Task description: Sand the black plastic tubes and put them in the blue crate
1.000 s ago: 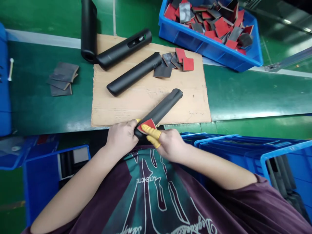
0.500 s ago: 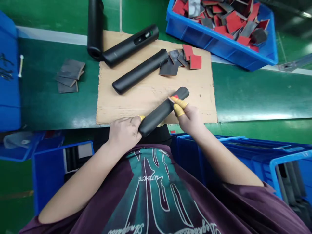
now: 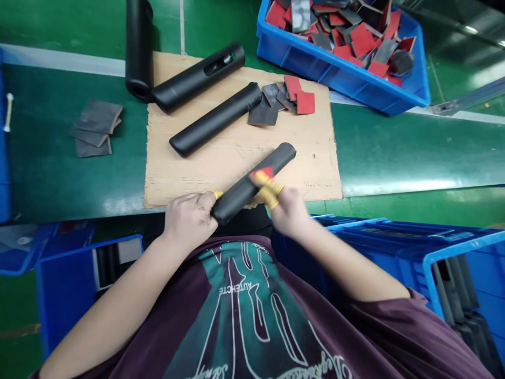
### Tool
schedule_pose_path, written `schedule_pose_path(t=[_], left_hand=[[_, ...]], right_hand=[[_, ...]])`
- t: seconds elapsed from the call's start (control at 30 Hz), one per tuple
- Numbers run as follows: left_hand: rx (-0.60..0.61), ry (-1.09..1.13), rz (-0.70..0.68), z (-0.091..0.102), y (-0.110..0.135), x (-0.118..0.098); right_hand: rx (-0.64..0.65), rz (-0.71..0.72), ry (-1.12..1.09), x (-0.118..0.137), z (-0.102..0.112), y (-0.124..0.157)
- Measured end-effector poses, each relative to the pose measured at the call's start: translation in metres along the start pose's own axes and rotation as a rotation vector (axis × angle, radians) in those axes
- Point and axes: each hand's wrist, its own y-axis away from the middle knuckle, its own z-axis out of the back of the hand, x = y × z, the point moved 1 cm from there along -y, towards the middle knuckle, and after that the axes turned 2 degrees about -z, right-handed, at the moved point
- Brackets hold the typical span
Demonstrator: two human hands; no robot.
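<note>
My left hand (image 3: 190, 217) grips the near end of a black tube (image 3: 236, 197), which lies slanted over the front edge of the cardboard sheet (image 3: 189, 176). Yellow finger covers show on both hands. Between the fingers of my right hand (image 3: 286, 205) is a red sandpaper piece (image 3: 268, 171), pressed on the tube's upper side around its middle; the fingers are somewhat blurred. Behind it on the cardboard lies a second black tube (image 3: 215, 120). Beside that tube's far end are several loose red and dark grey sandpaper pieces (image 3: 263, 111).
A slotted black tube (image 3: 185, 87) and an upright-pointing black tube (image 3: 139, 50) lie at the back left. Dark sheets (image 3: 98, 118) are stacked on the green table (image 3: 51, 173). A blue bin (image 3: 335, 68) full of red and grey pieces stands behind. Blue crates (image 3: 394, 242) flank me.
My right hand has slid the sandpaper down along the tube toward my left hand. The whole view has shifted slightly; my left hand keeps its hold.
</note>
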Motion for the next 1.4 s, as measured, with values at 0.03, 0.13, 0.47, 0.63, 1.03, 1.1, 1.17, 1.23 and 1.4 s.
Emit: schedule_pose_path(t=[0.03,0.13,0.47,0.63,1.03,1.1,1.17,1.23,1.4], left_hand=[[0.004,0.006,0.007,-0.001,0.001,0.001],[0.074,0.036,0.061,-0.005,0.002,0.001],[0.342,0.373,0.395,-0.007,0.005,0.0],[0.29,0.662,0.48,-0.006,0.004,-0.005],[0.264,1.204,0.735,-0.013,0.0,-0.008],[0.228,1.292,0.777,-0.013,0.0,-0.009],[0.206,1.345,0.81,-0.012,-0.002,-0.011],[0.2,1.358,0.863,-0.01,-0.003,-0.013],[0.188,1.456,1.005,-0.008,-0.001,-0.017]], right_hand=[[0.056,0.022,-0.004,0.002,-0.003,0.003],[0.007,-0.02,0.003,-0.008,0.005,-0.009],[0.114,0.031,-0.014,0.002,-0.003,-0.008],[-0.153,-0.149,-0.06,-0.016,0.014,-0.041],[-0.037,-0.07,0.006,0.031,-0.009,-0.017],[0.013,-0.06,0.029,0.035,-0.013,-0.013],[0.167,-0.008,0.098,0.043,-0.021,-0.003],[0.207,0.008,0.148,0.039,-0.02,-0.003],[-0.132,-0.095,0.021,-0.013,0.008,-0.046]])
